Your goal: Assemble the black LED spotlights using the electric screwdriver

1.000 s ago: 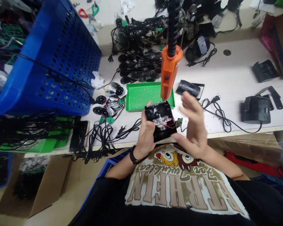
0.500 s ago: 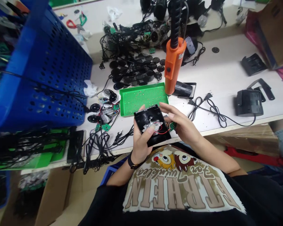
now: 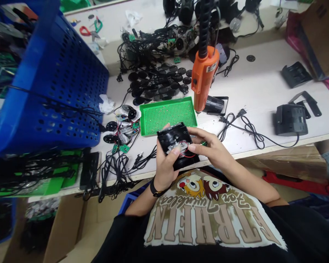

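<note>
A black plastic housing, its hollow side up, rests in my left hand, whose fingers wrap its left side. My left thumb presses on a clear plastic part inside it. Thin red wires loop from that part towards the right. My right hand is closed at the housing's right edge, thumb tip by the wires and fingers partly behind the edge. Under the right hand a sliver of green circuit board shows. An orange electric screwdriver hangs just beyond the housing, touched by neither hand.
A green perforated tray with small screws lies beyond my hands. Left stands a blue basket; cables hang over the table edge. Black discs are heaped behind the tray. On the right are a corded black lamp-like unit and another housing.
My right hand's spread fingers have drawn in onto the housing's right edge and the wires. The green board beside it is now mostly covered. My left hand keeps its hold.
</note>
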Available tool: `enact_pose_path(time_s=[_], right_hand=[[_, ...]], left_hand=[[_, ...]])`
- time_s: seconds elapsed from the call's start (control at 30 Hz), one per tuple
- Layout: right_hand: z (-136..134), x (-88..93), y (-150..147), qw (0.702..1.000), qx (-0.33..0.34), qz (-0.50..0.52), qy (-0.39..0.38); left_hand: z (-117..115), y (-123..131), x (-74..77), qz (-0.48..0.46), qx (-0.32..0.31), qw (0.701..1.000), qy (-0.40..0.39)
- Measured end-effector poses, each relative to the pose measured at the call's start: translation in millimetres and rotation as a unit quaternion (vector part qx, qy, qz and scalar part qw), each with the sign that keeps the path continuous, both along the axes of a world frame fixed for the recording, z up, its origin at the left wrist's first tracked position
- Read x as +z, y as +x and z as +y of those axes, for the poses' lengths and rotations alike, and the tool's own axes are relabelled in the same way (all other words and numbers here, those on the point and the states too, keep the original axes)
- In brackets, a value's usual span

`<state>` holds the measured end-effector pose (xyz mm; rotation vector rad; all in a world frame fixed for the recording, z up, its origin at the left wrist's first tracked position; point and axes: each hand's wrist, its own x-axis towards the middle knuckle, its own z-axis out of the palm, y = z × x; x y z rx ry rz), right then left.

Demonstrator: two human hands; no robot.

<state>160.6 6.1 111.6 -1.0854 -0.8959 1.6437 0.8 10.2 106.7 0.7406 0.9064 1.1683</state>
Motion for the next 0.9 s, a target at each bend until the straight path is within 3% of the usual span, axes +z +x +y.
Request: enact_pose_path(time_s=[0.27,0.5,0.63,0.7,0.8,0.9], right_hand=[[8.4,-11.1,-2.4,0.998,-0.001,-0.058,0.009],[9.0,-18.1,20.9,0.997,0.031,0.046,-0.05],[-5.6,-24.0,27.6,0.994,0.031,-0.093,0.036],[-11.8,-28.0,25.5,0.966,0.017,-0.219,0.137],[-15.7,-30.8,21.2,0.875,-0.044,-0.386,0.29],[-13.2,-26.3,21.1,0.811,-0.068,-0.457,0.359]], left_hand=[[0.6,1.1,-8.7,0.02,0.004,1.0,-0.012],[19.5,-1.1,-6.0,-0.032,0.064,0.997,-0.034],[28.3,-6.5,-11.9,-0.062,0.096,0.993,-0.025],[30.1,-8.5,-15.6,-0.077,0.103,0.991,-0.033],[30.6,-9.3,-19.1,-0.097,0.122,0.987,-0.037],[30.6,-8.9,-20.6,-0.098,0.127,0.987,-0.034]])
